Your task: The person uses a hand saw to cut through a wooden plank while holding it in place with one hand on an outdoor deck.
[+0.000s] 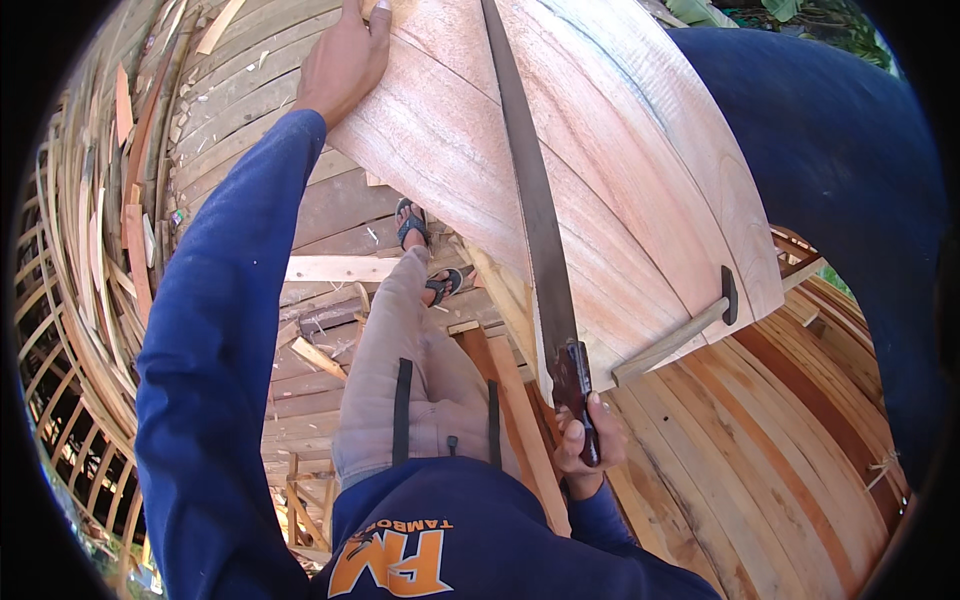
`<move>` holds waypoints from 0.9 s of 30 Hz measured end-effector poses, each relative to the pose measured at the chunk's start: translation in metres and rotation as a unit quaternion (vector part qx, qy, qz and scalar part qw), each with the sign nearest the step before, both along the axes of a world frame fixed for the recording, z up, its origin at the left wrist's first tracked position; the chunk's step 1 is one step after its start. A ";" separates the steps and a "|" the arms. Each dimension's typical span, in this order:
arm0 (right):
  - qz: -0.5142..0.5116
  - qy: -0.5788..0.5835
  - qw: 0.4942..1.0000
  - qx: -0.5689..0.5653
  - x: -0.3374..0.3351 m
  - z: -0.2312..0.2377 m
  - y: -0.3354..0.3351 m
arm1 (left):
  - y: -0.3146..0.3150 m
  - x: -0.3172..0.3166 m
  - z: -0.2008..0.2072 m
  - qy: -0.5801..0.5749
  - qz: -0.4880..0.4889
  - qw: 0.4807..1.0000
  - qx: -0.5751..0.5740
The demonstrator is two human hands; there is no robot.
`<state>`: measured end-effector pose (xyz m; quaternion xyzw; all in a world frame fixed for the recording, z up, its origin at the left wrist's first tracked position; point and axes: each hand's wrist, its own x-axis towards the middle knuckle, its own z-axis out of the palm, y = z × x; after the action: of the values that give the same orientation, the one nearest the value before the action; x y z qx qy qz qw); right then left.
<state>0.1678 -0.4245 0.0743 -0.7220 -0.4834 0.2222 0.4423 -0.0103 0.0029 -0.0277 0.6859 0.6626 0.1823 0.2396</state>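
A long dark-bladed handsaw [535,205] lies lengthwise over a broad, pale pinkish wooden board [440,110], its blade running up past the top of the view. My right hand [592,440] is closed around the saw's dark brown handle, just off the board's near edge. At the board's upper left edge rests my left hand [345,62], back up and thumb stretched out; its fingertips are partly cut off by the view's rim. Near the board's lower right corner lies a hammer [672,340] with a wooden handle and dark head.
Curved planking [740,440] stretches along the lower right. A large dark blue fabric shape [820,130] stands beside the board at right. Long thin strips [100,270] are heaped at left. Wood scraps [320,357] and shavings litter the plank floor [235,120] around my sandalled feet.
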 end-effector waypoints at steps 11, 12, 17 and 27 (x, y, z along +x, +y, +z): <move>0.007 0.025 0.990 0.136 -0.001 -0.021 0.276 | 0.004 0.007 0.008 0.015 -0.004 0.999 -0.044; 0.003 0.042 0.994 0.100 -0.005 -0.015 0.254 | 0.005 0.004 0.009 0.014 -0.004 0.999 -0.042; 0.000 -0.030 0.999 -0.015 0.004 -0.017 0.045 | 0.003 -0.007 -0.005 0.016 -0.005 1.000 -0.012; 0.014 0.083 0.989 0.121 0.002 -0.014 0.316 | -0.001 0.009 0.005 0.010 -0.010 1.000 -0.021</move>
<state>0.1699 -0.1083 0.0602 -0.6354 -0.4782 0.2276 0.5619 -0.0015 0.0014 -0.0223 0.6890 0.6620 0.1592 0.2485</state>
